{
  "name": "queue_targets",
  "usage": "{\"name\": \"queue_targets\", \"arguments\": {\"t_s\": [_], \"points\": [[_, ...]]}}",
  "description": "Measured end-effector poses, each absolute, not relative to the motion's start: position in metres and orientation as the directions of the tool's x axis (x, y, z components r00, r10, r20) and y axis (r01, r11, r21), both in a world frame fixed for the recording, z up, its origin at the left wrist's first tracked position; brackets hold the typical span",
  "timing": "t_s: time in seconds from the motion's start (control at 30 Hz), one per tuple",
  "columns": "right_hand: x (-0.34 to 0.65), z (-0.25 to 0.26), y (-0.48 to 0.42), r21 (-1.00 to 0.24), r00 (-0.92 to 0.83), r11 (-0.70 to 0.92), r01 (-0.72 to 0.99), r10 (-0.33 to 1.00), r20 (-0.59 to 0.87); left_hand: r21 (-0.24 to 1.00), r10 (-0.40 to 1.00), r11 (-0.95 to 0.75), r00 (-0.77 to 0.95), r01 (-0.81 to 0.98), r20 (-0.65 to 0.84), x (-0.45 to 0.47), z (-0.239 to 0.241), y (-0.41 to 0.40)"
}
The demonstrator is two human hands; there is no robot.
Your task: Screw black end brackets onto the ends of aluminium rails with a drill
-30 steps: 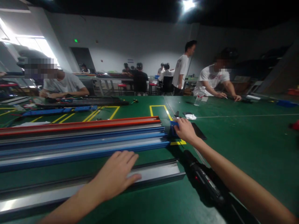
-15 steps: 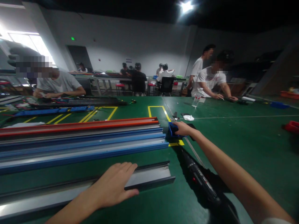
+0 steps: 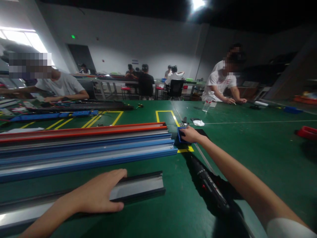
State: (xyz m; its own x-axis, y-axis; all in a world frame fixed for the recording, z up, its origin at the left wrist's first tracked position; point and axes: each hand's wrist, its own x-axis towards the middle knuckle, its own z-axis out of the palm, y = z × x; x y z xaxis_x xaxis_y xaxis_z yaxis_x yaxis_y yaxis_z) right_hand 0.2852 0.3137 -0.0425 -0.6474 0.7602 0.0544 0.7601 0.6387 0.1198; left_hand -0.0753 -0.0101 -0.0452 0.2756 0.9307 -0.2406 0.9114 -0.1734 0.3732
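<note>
- The left hand [image 3: 99, 195] lies palm down on the long dark grey metal channel [image 3: 138, 185]. The fingers are stretched out flat and the thumb sits along the channel's near edge. The hand is spread, pressing on the channel and not closed round it.
- The channel lies lengthwise along the near edge of the green table mat [image 3: 247, 148]. Its open end is just right of the left hand's fingertips, and its pale inner face is turned upward.
- The right hand [image 3: 189, 135] is reached forward with the arm extended, and rests on the small blue plastic box [image 3: 178, 136]. The fingers are curled over the box's top. Whether they clasp it or anything inside it cannot be told.
- The box stands on the mat, just beside the right-hand end of the stack of long blue and orange-red rails [image 3: 99, 145]. It sits next to a yellow tape marking [image 3: 164, 113].
- The stack of rails lies parallel to the channel, behind it and apart from it.
- A black power screwdriver [image 3: 210, 188] lies on the mat beneath the right forearm, between the channel's end and the arm.
- A white crumpled cloth [image 3: 198, 123] lies just beyond the right hand, and a clear plastic bottle [image 3: 207, 104] stands farther back.
- A red tray [image 3: 307, 132] sits at the far right edge.
- A seated person in a white shirt [image 3: 220, 82] leans on the table at the far right. Another person in a white shirt [image 3: 61, 87] sits at the far left.
</note>
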Motion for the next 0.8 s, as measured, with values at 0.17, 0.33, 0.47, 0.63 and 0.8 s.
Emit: {"name": "queue_targets", "arguments": {"t_s": [0.17, 0.33, 0.47, 0.63, 0.8], "points": [[0.277, -0.047, 0.302, 0.262, -0.623, 0.587, 0.766, 0.779, 0.075, 0.364, 0.903, -0.244, 0.348, 0.899, -0.254, -0.071, -0.043, -0.001], [0.27, -0.049, 0.297, 0.318, -0.607, 0.552, 0.771, 0.787, 0.107, 0.373, 0.896, -0.267, 0.371, 0.889, -0.244, -0.068, -0.043, 0.002], [0.27, -0.049, 0.294, 0.318, -0.608, 0.545, 0.776, 0.781, 0.144, 0.391, 0.89, -0.313, 0.411, 0.866, -0.198, -0.055, -0.04, 0.006], [0.269, -0.053, 0.288, 0.263, -0.564, 0.507, 0.821, 0.793, 0.23, 0.398, 0.881, -0.349, 0.442, 0.849, -0.17, -0.036, -0.04, 0.012], [0.272, -0.048, 0.279, 0.129, -0.503, 0.49, 0.862, 0.794, 0.34, 0.438, 0.875, -0.352, 0.457, 0.827, -0.159, -0.034, -0.044, 0.014]]}}
